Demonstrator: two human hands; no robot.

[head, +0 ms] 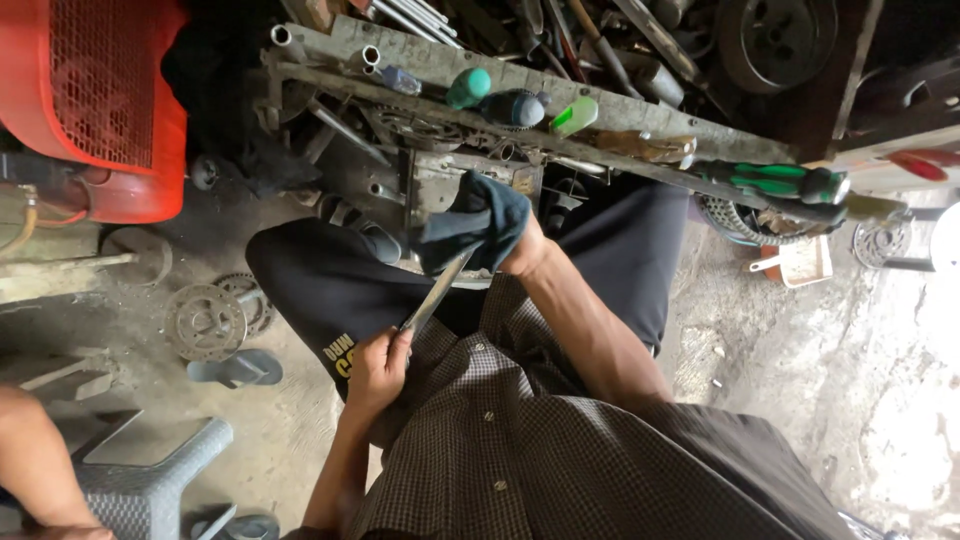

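A long flat metal blade [437, 292] is held near the picture's centre, its lower end gripped in the closed left hand [378, 368] at about seven o'clock from the centre. Its upper end, toward twelve o'clock, is wrapped in a dark blue cloth [478, 222], which is clutched by the right hand [525, 250], fingers closed into the fabric. A cluttered wooden workbench [560, 112] with green-handled screwdrivers [775, 182] is seen across the top, a red crate [95, 95] at ten o'clock, and a grey plastic stool [150, 480] at eight o'clock.
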